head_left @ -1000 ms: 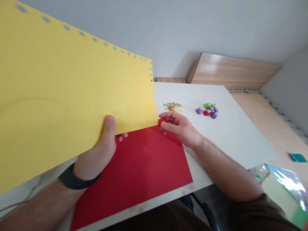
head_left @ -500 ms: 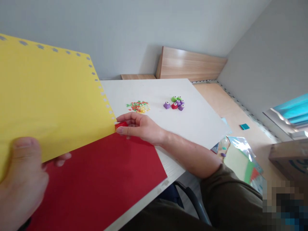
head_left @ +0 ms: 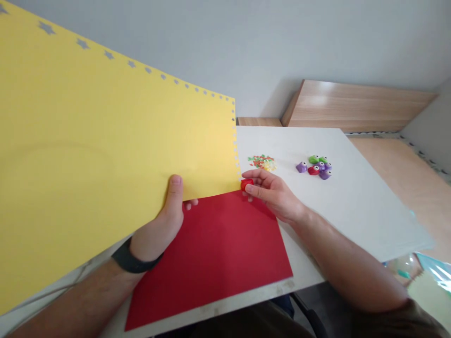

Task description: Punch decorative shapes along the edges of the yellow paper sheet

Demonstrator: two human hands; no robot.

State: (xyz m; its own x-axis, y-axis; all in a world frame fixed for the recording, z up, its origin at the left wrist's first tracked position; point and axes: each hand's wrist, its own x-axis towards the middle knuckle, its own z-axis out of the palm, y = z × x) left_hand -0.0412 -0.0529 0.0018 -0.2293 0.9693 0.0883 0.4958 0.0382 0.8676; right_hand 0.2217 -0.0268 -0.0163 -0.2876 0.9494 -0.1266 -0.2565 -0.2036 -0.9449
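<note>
Apparently, the edge of the yellow sheet [head_left: 123,141] is being punched with small holes, star-shaped where clear. The sheet is held raised by the left grip [head_left: 165,220], its near edge pinched between thumb and fingers, while the red punch [head_left: 247,182] is clasped in the right grip [head_left: 275,195] at the sheet's near right corner. Holes are seen along the far and right edges, so the right row is judged nearly complete; a careful lining-up with the corner and a firm squeeze seem called for. The corner itself is partly hidden by the punch. Below, a red sheet [head_left: 218,253] is laid on the desk [head_left: 359,216]. Coloured cut-outs [head_left: 261,161] are scattered beyond the right grip, and eyed figures [head_left: 301,167] are clustered farther right, where nothing is obstructed by them
</note>
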